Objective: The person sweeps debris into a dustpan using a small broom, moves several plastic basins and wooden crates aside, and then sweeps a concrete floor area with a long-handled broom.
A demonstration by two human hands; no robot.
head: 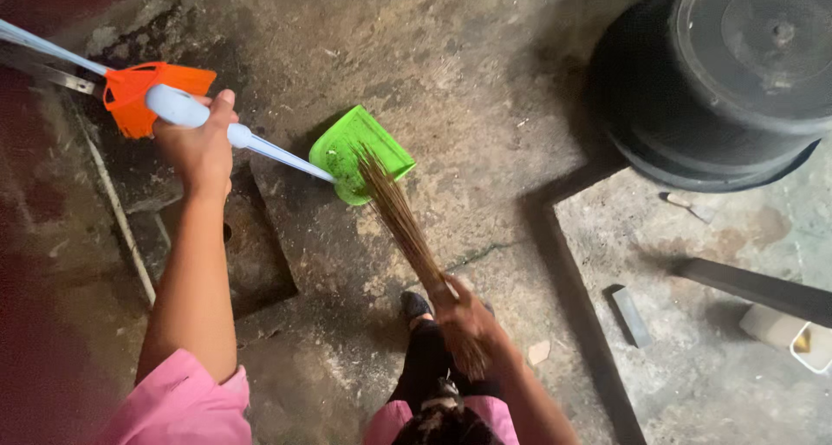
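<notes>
- Pink sleeves (pixel 186 402) sit closest to the lens, and from them two bare arms reach down over the grimy concrete floor (pixel 485 90).
- Big black tub (pixel 737 72) looms top right, tipped on its side, well apart from the sweeping.
- Raised slab (pixel 693 324) at right carries a small grey block (pixel 631 315) and a pale container (pixel 802 337) at the edge of view.
- Left hand (pixel 201 143) is up high, fingers wrapped tight round the pale blue grip of the long-handled green dustpan (pixel 360 150); the pan's mouth rests on the floor just ahead of a dark shoe (pixel 414 305).
- Right hand (pixel 464 317) is clamped on the bound neck of the broom (pixel 400 215), a bundle of thin brown sticks whose tips reach into the pan's mouth.
- Orange dustpan (pixel 143 94) on its own pale handle lies behind the left hand, unheld.
- Handling, by the look of it: the pan seems light, stiff plastic, best steered from the top grip, though the long handle may let it skate on rough concrete.
- Broom looks light and springy, its tips likely brittle; holding low on the tied part should keep the sticks together.
</notes>
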